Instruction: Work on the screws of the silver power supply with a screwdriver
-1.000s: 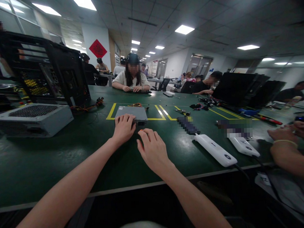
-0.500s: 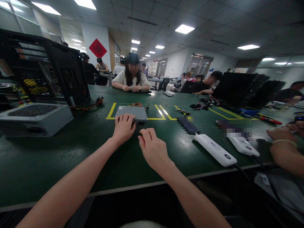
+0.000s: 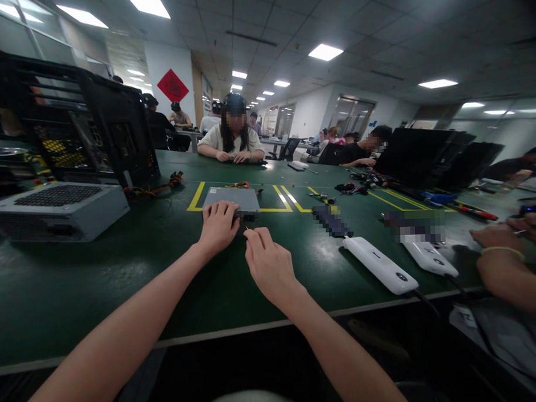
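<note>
A flat grey power supply unit (image 3: 239,197) lies on the green table inside a yellow-taped outline, its socket end facing me. My left hand (image 3: 220,226) grips its near left corner, fingers over the top edge and palm low against the front. Just right of it, my right hand (image 3: 270,256) is pinched closed in front of the unit, apart from it. A tiny pale tip shows at those fingertips; what it belongs to is too small to make out. Coloured cables (image 3: 240,185) bunch behind the unit.
A larger power supply (image 3: 61,211) and an open black computer case (image 3: 93,125) stand at left. White power banks (image 3: 380,264) with cords lie at right, near a co-worker's arm (image 3: 512,268). Screwdrivers (image 3: 477,211) and loose cables lie farther back. Another person (image 3: 230,138) sits opposite.
My right hand has shifted slightly, its fingertips pinched closer together, and a small pale tip now shows there. My left hand and the power supply unit have stayed in place.
</note>
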The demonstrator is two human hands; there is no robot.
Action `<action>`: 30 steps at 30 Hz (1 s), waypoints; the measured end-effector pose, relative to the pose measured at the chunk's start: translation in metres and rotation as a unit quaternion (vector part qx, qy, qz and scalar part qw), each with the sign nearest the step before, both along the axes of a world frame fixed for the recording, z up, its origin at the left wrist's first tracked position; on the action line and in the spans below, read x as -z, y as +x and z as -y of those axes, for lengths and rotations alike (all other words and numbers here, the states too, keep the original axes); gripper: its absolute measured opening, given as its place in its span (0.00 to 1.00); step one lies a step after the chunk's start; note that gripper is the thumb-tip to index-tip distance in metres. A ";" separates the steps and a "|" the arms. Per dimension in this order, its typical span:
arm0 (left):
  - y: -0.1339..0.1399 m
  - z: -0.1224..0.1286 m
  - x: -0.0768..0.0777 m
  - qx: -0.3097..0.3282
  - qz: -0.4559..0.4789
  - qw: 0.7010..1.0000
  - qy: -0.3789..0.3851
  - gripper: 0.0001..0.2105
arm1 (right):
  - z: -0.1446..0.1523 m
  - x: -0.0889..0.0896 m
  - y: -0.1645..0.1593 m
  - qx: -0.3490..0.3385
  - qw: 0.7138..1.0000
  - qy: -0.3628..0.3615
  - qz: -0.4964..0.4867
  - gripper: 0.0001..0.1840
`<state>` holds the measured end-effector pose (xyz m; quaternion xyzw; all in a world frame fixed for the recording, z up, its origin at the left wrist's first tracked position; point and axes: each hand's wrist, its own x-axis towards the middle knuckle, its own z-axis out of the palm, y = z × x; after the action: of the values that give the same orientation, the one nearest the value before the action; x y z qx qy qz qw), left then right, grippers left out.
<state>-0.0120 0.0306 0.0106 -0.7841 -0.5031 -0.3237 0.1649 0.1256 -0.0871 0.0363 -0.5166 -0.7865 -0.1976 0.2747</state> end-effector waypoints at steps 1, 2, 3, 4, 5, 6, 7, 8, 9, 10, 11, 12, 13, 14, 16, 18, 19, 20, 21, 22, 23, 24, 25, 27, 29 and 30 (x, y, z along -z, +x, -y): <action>0.000 0.000 0.000 -0.002 -0.002 1.000 0.000 0.16 | 0.001 -0.001 0.000 -0.009 1.000 -0.001 0.013 0.12; 0.000 0.000 0.000 -0.003 -0.002 1.000 0.000 0.16 | 0.003 -0.002 0.000 -0.022 0.999 0.001 0.027 0.12; 0.000 0.000 0.000 -0.005 -0.002 1.000 0.001 0.16 | 0.004 -0.003 0.001 -0.038 0.999 0.002 0.039 0.12; 0.001 0.000 0.000 -0.005 -0.002 1.000 0.002 0.16 | 0.005 -0.004 0.001 -0.052 0.997 0.003 0.048 0.11; 0.001 0.000 0.000 -0.006 -0.001 1.000 0.004 0.16 | 0.005 -0.005 0.001 -0.063 0.997 0.004 0.051 0.10; 0.001 0.000 0.000 -0.005 -0.002 1.000 0.006 0.16 | 0.005 -0.005 0.001 -0.068 0.996 0.006 0.049 0.09; 0.001 0.000 0.001 -0.005 -0.003 1.000 0.007 0.16 | 0.004 -0.006 0.001 -0.062 0.997 0.010 0.039 0.08; 0.001 -0.001 0.001 -0.005 -0.003 1.000 0.008 0.16 | 0.004 -0.005 0.001 -0.047 0.998 0.013 0.024 0.08; 0.001 -0.001 0.001 -0.005 -0.003 1.000 0.009 0.16 | 0.003 -0.005 0.000 -0.028 0.999 0.013 0.007 0.10; 0.001 -0.001 0.002 -0.005 -0.002 1.000 0.009 0.16 | 0.002 -0.005 -0.001 -0.008 1.000 0.008 -0.010 0.12; 0.001 -0.001 0.002 -0.004 0.000 1.000 0.008 0.16 | 0.002 -0.005 -0.001 0.011 1.000 -0.001 -0.027 0.14; 0.001 -0.001 0.002 -0.003 0.002 1.000 0.007 0.16 | 0.002 -0.005 -0.002 0.024 0.999 -0.012 -0.038 0.14; 0.001 -0.001 0.002 -0.002 0.004 1.000 0.007 0.16 | 0.002 -0.006 -0.002 0.028 0.999 -0.021 -0.041 0.14; 0.001 -0.001 0.001 -0.001 0.005 1.000 0.006 0.15 | 0.003 -0.006 -0.002 0.023 0.999 -0.028 -0.036 0.14; 0.001 0.000 0.001 0.000 0.005 1.000 0.004 0.15 | 0.004 -0.007 -0.002 -0.006 1.000 -0.029 -0.010 0.14; 0.001 0.000 0.000 0.001 0.005 1.000 0.001 0.16 | 0.005 -0.008 -0.002 -0.039 0.999 -0.022 0.013 0.13; 0.001 0.000 0.000 0.002 0.006 1.000 -0.001 0.16 | 0.004 -0.008 -0.002 -0.048 0.999 -0.018 0.016 0.13; 0.001 0.000 0.000 0.003 0.007 1.000 -0.002 0.16 | 0.004 -0.008 -0.002 -0.049 0.999 -0.012 0.011 0.12; 0.001 0.000 0.000 0.003 0.007 1.000 -0.002 0.16 | 0.003 -0.008 -0.002 -0.041 0.999 -0.009 -0.002 0.10; 0.001 0.000 0.000 0.003 0.008 1.000 -0.003 0.16 | 0.002 -0.007 -0.003 -0.028 0.999 -0.009 -0.021 0.10; 0.001 0.001 -0.001 0.003 0.007 1.000 -0.003 0.16 | 0.002 -0.007 -0.003 -0.010 0.999 -0.013 -0.040 0.11; 0.001 0.001 -0.001 0.003 0.007 1.000 -0.004 0.16 | 0.001 -0.007 -0.003 0.006 0.998 -0.020 -0.056 0.12; 0.001 0.001 -0.001 0.004 0.007 1.000 -0.005 0.16 | 0.001 -0.007 -0.003 0.016 0.997 -0.029 -0.065 0.13; 0.001 0.001 -0.001 0.005 0.006 1.000 -0.006 0.16 | 0.002 -0.007 -0.003 0.012 0.998 -0.036 -0.056 0.12; 0.001 0.001 0.000 0.002 0.004 1.000 -0.002 0.16 | 0.003 -0.008 -0.002 -0.014 0.999 -0.029 -0.027 0.12; 0.001 0.001 0.000 0.001 0.002 1.000 0.000 0.16 | 0.004 -0.009 -0.002 -0.029 0.999 -0.023 -0.016 0.12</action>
<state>-0.0110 0.0300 0.0105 -0.7836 -0.5032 -0.3256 0.1634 0.1237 -0.0911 0.0448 -0.5032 -0.8009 -0.1632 0.2806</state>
